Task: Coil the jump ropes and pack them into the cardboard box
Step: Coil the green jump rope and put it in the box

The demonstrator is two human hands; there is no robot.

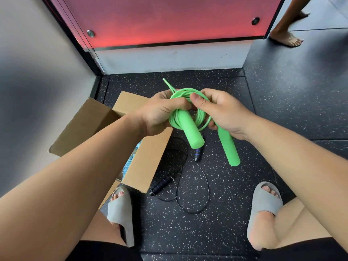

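Note:
A bright green jump rope is bunched into a coil between both hands, above the floor. My left hand grips the coil's left side, with one green handle hanging down below it. My right hand pinches the coil's top with the thumb and holds the second green handle, which points down and to the right. An open cardboard box stands on the floor under my left forearm, with a pale blue rope showing inside. A black jump rope with blue-ringed handles lies loose on the floor beside the box.
My two feet in grey slides rest on the speckled black rubber floor. A grey wall is on the left and a red panel straight ahead. Another person's bare foot stands at the upper right.

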